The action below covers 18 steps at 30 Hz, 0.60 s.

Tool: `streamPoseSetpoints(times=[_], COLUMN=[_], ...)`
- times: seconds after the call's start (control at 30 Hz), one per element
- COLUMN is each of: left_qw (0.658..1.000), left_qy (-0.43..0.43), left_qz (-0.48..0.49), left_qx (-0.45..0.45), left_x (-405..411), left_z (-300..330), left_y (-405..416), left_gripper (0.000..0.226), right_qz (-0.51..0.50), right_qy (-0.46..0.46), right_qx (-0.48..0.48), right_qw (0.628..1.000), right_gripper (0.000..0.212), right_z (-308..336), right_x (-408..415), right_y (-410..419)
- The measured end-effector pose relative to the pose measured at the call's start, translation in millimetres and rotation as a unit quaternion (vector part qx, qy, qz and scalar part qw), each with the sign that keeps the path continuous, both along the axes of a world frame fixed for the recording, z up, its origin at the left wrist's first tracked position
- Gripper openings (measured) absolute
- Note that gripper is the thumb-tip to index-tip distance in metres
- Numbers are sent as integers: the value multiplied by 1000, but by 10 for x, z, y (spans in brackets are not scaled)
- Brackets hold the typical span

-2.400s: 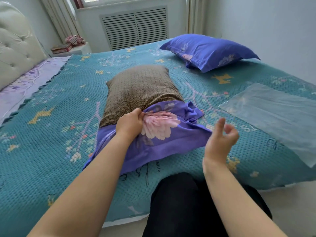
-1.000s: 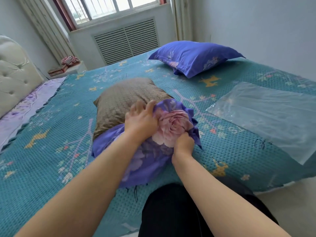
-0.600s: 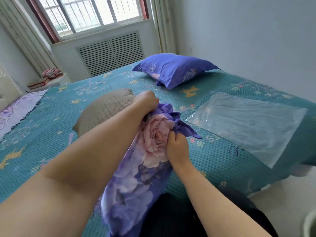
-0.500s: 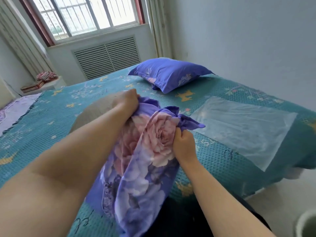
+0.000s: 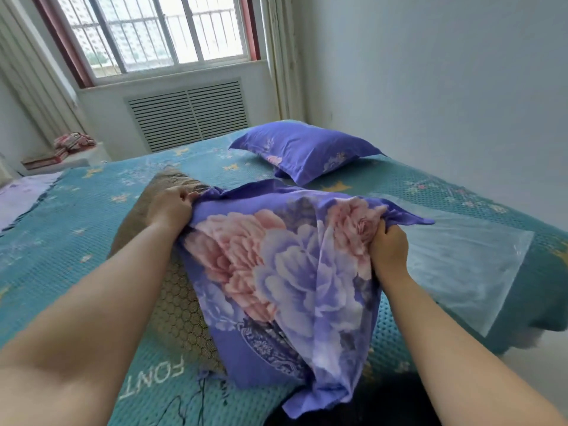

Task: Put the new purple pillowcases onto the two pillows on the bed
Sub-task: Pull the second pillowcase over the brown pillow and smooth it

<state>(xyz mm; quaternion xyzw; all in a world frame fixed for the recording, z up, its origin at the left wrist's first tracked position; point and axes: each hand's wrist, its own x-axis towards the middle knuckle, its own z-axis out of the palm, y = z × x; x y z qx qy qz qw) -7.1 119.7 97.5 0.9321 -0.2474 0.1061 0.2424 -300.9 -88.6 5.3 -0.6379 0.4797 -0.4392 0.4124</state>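
A brown pillow (image 5: 172, 309) is tilted up off the teal bedspread (image 5: 61, 241), its near end inside a purple floral pillowcase (image 5: 276, 272). My left hand (image 5: 170, 207) grips the pillowcase's open edge at the left, against the pillow. My right hand (image 5: 388, 247) grips the bunched edge at the right. The cloth is stretched between both hands and hangs down toward me. A second pillow (image 5: 302, 149) in a purple pillowcase lies at the far right of the bed.
A clear plastic bag (image 5: 461, 265) lies flat on the bed's right side, near the edge. A bedside stand with folded red cloth (image 5: 73, 141) stands far left. The window and a vent grille (image 5: 187, 113) are behind the bed; a wall runs along the right.
My right hand came in and took hold of the pillowcase edge. Both hands lifted the pillow's near end and then spread apart, stretching the pillowcase opening wide.
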Motion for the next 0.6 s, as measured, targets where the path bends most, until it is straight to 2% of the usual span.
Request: streamPoseSetpoints(times=[0.07,0.17,0.23,0.3,0.4,0.5,0.6], left_qw=[998,971,956,950,944,941,933], left_qy=[53,215,275,289,293,299,325], left_qz=[-21,-50,-77,-110,-136,-141,-136], left_qx=[-35,-92,-74,-49,-60,-68,-71], left_x=[-50,-262,-471,-671,-846,-978,-1158], left_z=[-96,-267,-370,-474,-669,-811,-898], left_y=[-62,-98,-44,61,251,413,545], left_gripper=[30,51,55,52,44,43,37], right_qz=[-7,-18,-24,-27,-52,-49,3], right_qy=[2,5,7,7,-13,-41,-30], right_qx=[9,28,49,77,151,230,311], right_qw=[1000,999,998,997,987,971,950], right_gripper=[52,51,49,46,51,67,87], right_z=[-67,-130,-142,-149,-171,-240,-407], right_x=[41,82,84,77,47,-54,-210], right_y=[-34,-53,-65,-80,-13,140,412])
